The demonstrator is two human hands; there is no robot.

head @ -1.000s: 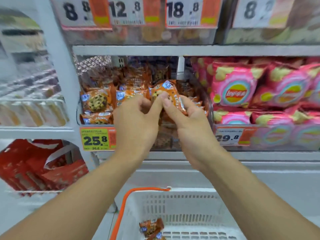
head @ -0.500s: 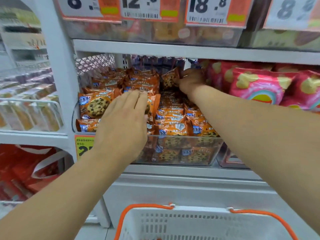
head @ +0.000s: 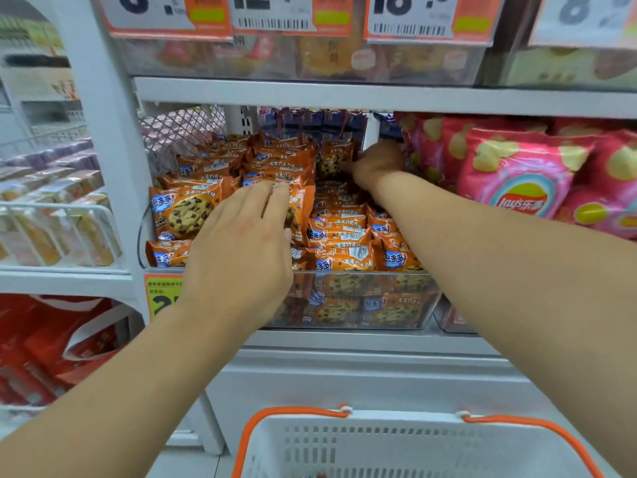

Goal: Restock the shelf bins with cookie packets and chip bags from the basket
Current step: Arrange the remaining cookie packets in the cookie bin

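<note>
Shop shelving, white | cookie packets fill clear bin at shelf front edge | left hand fingers straight, together, resting on packets | right hand fingers pinch one packet at bin's back | likely light, crinkly, slippery, crushable; take by sealed edge

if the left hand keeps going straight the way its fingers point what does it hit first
Probably the orange cookie packets stacked just beyond the left hand's fingertips; depth is hard to judge from this view.

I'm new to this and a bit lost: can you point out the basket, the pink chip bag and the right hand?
basket [head: 406, 417]: head view, white back rim.
pink chip bag [head: 520, 174]: head view, front face.
right hand [head: 377, 163]: head view, back of hand.
</note>
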